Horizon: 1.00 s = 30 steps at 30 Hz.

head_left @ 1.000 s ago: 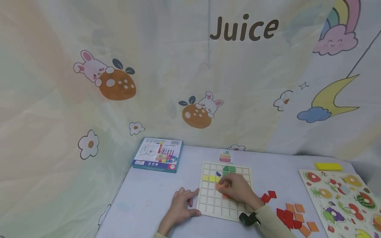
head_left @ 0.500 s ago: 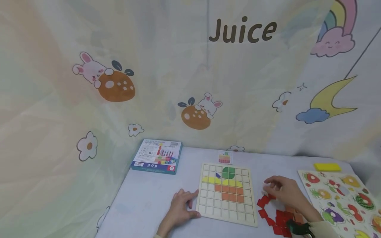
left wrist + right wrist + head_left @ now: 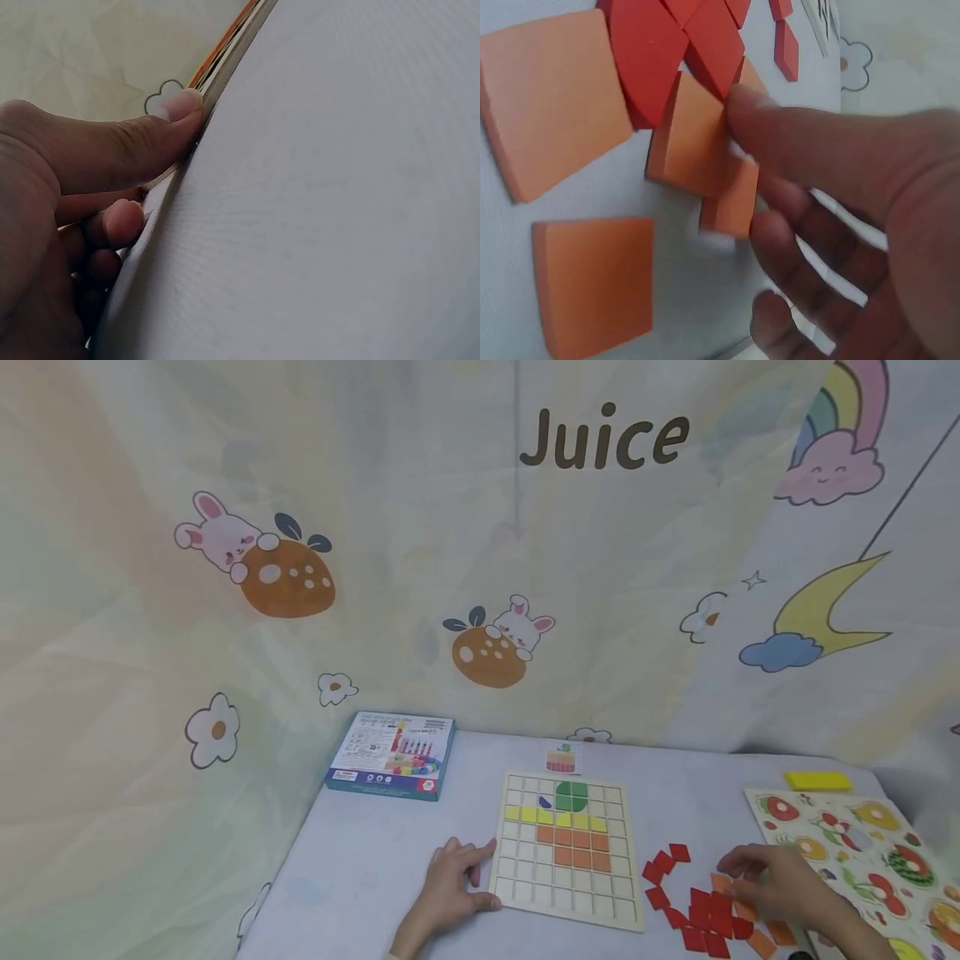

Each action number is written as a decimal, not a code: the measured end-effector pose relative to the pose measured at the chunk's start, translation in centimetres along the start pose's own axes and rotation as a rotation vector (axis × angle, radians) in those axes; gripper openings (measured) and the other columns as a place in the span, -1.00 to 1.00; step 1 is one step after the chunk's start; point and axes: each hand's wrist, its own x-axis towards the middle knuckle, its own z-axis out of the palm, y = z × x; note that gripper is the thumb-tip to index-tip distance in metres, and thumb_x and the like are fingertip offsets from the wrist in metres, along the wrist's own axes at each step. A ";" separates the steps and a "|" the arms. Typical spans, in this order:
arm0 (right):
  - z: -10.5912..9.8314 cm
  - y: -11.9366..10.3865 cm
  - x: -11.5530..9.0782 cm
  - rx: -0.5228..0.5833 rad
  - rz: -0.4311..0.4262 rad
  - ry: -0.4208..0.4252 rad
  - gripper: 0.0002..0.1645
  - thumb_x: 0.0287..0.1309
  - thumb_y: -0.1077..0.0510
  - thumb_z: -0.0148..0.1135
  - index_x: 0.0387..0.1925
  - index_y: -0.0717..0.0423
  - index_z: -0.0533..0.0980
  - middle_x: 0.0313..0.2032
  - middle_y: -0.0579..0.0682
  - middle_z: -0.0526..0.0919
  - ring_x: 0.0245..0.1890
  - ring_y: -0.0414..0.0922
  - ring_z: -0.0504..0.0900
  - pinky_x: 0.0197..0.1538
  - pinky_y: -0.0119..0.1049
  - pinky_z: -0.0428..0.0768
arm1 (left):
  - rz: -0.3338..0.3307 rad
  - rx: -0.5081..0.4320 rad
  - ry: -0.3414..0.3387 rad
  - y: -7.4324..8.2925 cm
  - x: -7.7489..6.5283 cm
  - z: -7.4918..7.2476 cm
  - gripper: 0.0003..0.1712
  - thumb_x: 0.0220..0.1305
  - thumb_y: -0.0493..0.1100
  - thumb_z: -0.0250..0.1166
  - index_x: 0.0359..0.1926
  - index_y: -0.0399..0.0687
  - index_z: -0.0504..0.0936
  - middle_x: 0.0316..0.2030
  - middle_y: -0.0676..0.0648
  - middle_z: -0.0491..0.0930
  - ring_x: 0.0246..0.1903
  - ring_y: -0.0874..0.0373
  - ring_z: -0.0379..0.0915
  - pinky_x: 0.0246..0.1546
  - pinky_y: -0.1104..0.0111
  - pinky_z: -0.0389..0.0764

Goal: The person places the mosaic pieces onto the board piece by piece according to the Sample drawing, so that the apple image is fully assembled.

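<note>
My left hand (image 3: 450, 885) touches the left edge of a wooden grid board (image 3: 525, 885), thumb at the lower corner and forefinger higher up. In the left wrist view its thumb (image 3: 142, 146) lies against the edge. Green, yellow, orange and blue pieces sit on the board. To the right, my right hand (image 3: 783, 885) is over loose orange tiles (image 3: 722, 883), thumb and forefinger apart. In the right wrist view the thumb tip overlaps an orange square tile (image 3: 694, 139); a blurred orange tile (image 3: 735, 202) is beside the fingers. The forefinger's tip is hidden there.
Several red tiles (image 3: 699, 910) lie between the board and my right hand. A picture card (image 3: 562, 758) is behind the board. A box (image 3: 390, 756) stands at the back left; a fruit puzzle board (image 3: 847, 852) and a yellow block (image 3: 819, 781) are at the right.
My right hand has left the board and moved right, past the red tiles, down to the orange tiles. The left hand has stayed at the board's edge.
</note>
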 end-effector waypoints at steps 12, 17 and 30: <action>0.7 -1.2 -0.2 0.043 -0.073 -0.020 -0.66 0.16 -0.01 0.57 -0.10 0.03 0.69 -0.35 -0.10 0.61 -0.34 -0.17 0.52 -0.28 -0.37 0.54 | -0.007 0.011 0.001 -0.1 -0.1 0.2 0.01 -0.16 0.08 0.75 0.41 0.13 0.61 -0.51 0.25 0.39 -0.32 0.35 0.15 -0.19 0.34 0.15; 0.9 -2.3 0.0 0.087 -0.160 0.003 -0.58 0.21 -0.03 0.53 0.01 0.06 0.64 -0.35 -0.09 0.61 -0.38 -0.20 0.51 -0.32 -0.40 0.53 | -0.007 0.012 -0.001 0.0 0.0 0.2 0.01 -0.16 0.07 0.74 0.40 0.12 0.61 -0.51 0.25 0.39 -0.32 0.35 0.15 -0.19 0.34 0.16; 4.1 -8.8 2.0 0.275 -0.223 0.126 -0.54 0.19 -0.04 0.57 0.01 0.10 0.66 -0.33 -0.10 0.75 -0.39 -0.18 0.62 -0.30 -0.37 0.57 | -0.001 0.004 0.002 -0.1 0.1 0.2 0.02 -0.17 0.10 0.74 0.40 0.14 0.61 -0.51 0.26 0.40 -0.33 0.34 0.15 -0.19 0.34 0.15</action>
